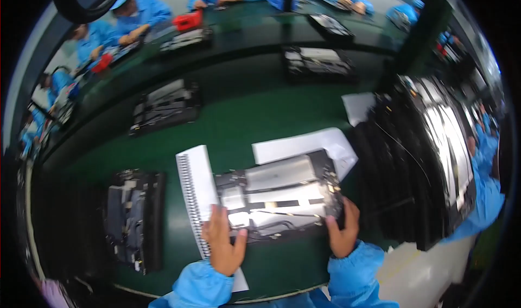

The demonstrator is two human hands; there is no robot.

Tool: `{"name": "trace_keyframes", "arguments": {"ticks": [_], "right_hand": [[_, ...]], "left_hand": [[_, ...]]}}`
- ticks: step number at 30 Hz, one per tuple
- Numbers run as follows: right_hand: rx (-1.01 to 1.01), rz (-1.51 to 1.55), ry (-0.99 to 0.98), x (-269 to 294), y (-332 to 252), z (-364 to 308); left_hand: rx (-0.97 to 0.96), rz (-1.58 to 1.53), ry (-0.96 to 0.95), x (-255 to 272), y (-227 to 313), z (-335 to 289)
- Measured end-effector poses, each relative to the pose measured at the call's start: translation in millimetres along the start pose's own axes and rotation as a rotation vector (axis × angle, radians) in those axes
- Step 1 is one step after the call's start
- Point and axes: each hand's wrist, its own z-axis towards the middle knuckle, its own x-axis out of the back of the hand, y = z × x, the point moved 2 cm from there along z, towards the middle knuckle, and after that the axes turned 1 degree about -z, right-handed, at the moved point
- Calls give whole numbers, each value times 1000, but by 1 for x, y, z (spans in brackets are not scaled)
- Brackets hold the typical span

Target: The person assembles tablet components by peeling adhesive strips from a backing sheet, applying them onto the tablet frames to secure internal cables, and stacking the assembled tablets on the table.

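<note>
On the green table in front of me lies an opened tablet-like device (285,191), a dark frame with silver battery-like panels, black strips and thin cables. My left hand (223,245) holds its lower left corner, thumb apart from the fingers. At the lower right corner my right hand (344,232) grips the edge, thumb on the near side and fingers along the outer side. The device sits slightly tilted, its right end farther away. A spiral-bound notebook (192,183) lies beside its left end, partly under my left wrist. White paper sheets (304,142) show behind it.
To the right stands a tall stack of similar devices (418,161). Another device (133,221) tops a dark pile at left. Two more, a left one (167,104) and a right one (317,61), lie farther back. Co-workers in blue (144,15) sit across and at right (485,188).
</note>
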Motion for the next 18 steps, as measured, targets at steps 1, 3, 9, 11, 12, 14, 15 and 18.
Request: {"name": "trace_keyframes", "arguments": {"ticks": [1,3,9,11,12,14,15,18], "right_hand": [[-50,18,-17,2,2,0],[-191,127,-16,17,-13,2],[38,415,-286,-32,-110,45],[232,479,-430,-92,-152,56],[269,575,-470,-123,-164,58],[352,649,-574,-180,-185,59],[358,692,-589,-207,-190,58],[477,646,-639,-261,-203,55]], "left_hand": [[-17,-95,55,-4,1,-3],[-46,-244,182,-4,11,-10],[228,-264,595,85,13,-59],[347,-170,757,103,-4,-85],[403,-156,771,110,-12,-93],[495,-98,893,107,-36,-102],[540,-84,906,106,-46,-102],[592,-89,928,105,-73,-100]]}}
